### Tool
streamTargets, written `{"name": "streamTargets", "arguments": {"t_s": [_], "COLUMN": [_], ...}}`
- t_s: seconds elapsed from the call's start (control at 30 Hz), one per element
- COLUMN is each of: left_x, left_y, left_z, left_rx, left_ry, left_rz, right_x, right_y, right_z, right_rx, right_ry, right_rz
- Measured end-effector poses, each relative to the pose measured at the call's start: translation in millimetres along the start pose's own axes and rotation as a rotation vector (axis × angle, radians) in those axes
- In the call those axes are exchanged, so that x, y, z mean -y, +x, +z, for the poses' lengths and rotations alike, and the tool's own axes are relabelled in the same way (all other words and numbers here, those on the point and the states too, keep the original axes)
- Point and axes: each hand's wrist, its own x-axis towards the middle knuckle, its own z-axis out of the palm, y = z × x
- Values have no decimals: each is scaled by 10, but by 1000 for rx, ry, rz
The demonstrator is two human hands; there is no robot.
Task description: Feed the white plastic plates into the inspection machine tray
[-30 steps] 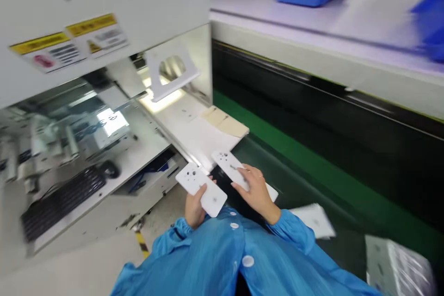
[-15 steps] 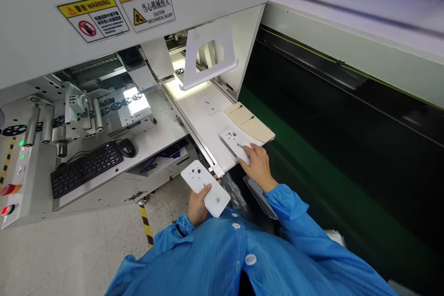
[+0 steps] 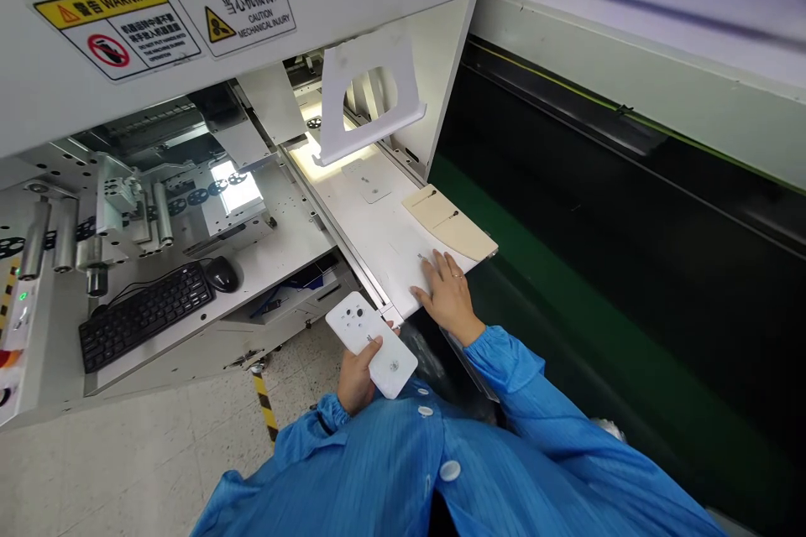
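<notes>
My left hand (image 3: pixel 358 377) grips a white phone back panel (image 3: pixel 373 344), thumb on top; dark camera holes and small print show on its face. I cannot tell whether it is one panel or a stack. My right hand (image 3: pixel 448 294) rests with fingers spread over the near end of the machine's white slide plate (image 3: pixel 340 205). Under those fingertips lies another white phone back panel (image 3: pixel 412 252), mostly blending into the plate, with small print beside the fingers. Farther up the plate lies a third panel (image 3: pixel 368 182), flat.
A beige board (image 3: pixel 450 222) with two dark marks sits at the plate's right edge. A white bracket with a cutout (image 3: pixel 332 113) overhangs the lit far end. Keyboard (image 3: pixel 148 310) and mouse (image 3: pixel 221 273) lie left. A dark belt (image 3: pixel 585 252) runs along the right.
My right hand has lowered its panel flat onto the slide plate and its fingers have spread. The left hand stays nearly still. My view has shifted slightly.
</notes>
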Motion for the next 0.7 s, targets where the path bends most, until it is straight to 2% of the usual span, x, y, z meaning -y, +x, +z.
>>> {"name": "streamTargets", "arguments": {"t_s": [0.13,0.3,0.7], "left_x": [-2,-5,-20], "left_y": [13,23,25], "left_z": [23,54,70], "left_rx": [-27,-36,-52], "left_ry": [3,34,60], "left_rz": [-6,-7,-17], "right_x": [51,53,46], "right_y": [-92,-45,188], "right_z": [88,183,203], "right_rx": [63,80,86], "right_ry": [36,56,59], "right_rz": [-98,-94,-87]}}
